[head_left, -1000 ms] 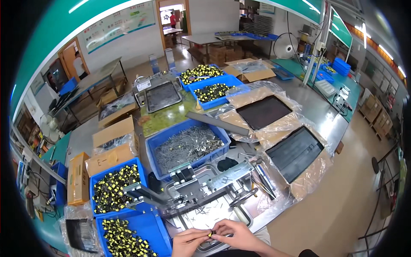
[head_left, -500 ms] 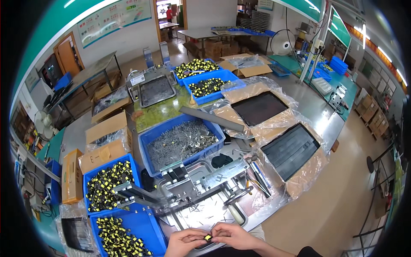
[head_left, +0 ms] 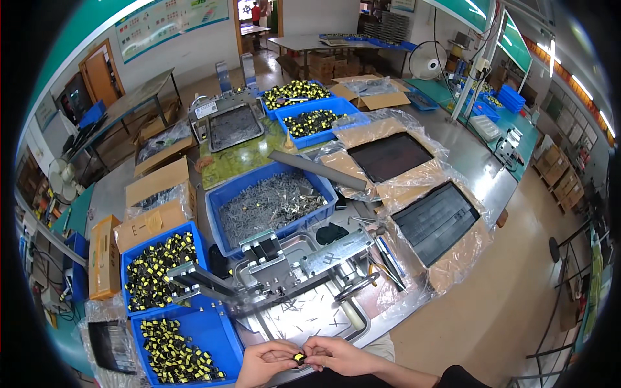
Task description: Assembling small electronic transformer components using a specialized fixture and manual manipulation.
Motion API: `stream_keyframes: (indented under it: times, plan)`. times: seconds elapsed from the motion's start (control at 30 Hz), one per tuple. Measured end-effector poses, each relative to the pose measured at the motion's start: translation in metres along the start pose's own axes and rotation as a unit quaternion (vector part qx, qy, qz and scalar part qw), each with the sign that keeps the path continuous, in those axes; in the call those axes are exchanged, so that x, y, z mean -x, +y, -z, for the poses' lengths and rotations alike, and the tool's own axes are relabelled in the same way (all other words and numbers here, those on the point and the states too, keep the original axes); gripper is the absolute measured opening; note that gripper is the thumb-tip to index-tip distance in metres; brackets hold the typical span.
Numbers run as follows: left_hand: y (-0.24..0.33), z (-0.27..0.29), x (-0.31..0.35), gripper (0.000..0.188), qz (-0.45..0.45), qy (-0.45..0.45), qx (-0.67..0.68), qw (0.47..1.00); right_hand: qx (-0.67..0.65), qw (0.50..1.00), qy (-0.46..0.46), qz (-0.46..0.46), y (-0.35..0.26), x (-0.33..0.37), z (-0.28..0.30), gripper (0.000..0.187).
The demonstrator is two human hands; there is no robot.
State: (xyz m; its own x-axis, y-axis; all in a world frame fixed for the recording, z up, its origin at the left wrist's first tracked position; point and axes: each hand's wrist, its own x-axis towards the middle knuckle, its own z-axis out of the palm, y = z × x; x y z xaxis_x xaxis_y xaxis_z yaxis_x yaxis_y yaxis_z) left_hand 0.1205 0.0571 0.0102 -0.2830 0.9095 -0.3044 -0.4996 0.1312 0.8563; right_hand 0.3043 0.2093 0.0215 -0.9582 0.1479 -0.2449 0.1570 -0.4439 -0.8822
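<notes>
Between my two hands, at the near edge of the bench, is a small black coil (head_left: 299, 357) with a yellow face. My left hand (head_left: 266, 363) pinches it from the left with thumb and fingers. From the other side the fingertips of my right hand (head_left: 341, 356) close on it. Just beyond my hands lies a metal tray (head_left: 304, 321) with thin dark pins scattered in it. Over this tray stands a metal fixture (head_left: 336, 255) with a round handwheel (head_left: 356, 286). Left of my hands, a blue bin (head_left: 217, 330) contains similar yellow-and-black coils.
Another blue bin (head_left: 126, 242) of coils adjoins it. Beyond the fixture sits a blue bin (head_left: 217, 223) full of small grey pins, a grey bar (head_left: 317, 169) across its far corner. Open cartons (head_left: 446, 251) with plastic liners stand right; pliers and hand tools (head_left: 388, 262) lie near the fixture.
Both hands, still holding the coil, appear slightly further left in the picture. The whole view has shifted a little, and the bench things sit slightly higher and further left.
</notes>
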Motion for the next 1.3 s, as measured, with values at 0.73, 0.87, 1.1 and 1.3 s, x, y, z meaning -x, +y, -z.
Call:
stream_keyframes:
  times: [0.73, 0.87, 1.1, 1.3]
  plan:
    - [-0.002, -0.022, -0.011, 0.023, -0.140, 0.065, -0.037, 0.987, 0.247, 0.932, 0.196, 0.179, -0.036, 0.003, -0.011, 0.029]
    - [0.013, -0.037, -0.011, 0.025, -0.132, 0.077, -0.080, 0.985, 0.229, 0.936, 0.198, 0.179, -0.035, 0.004, -0.007, 0.028]
    - [0.014, -0.035, -0.015, 0.027, -0.128, 0.038, -0.099, 0.986, -0.025, 0.975, 0.188, 0.114, -0.010, 0.003, -0.001, 0.030]
    - [0.008, -0.030, -0.017, 0.025, -0.117, 0.077, -0.066, 0.988, 0.014, 0.959, 0.214, 0.184, -0.011, -0.004, -0.004, 0.026]
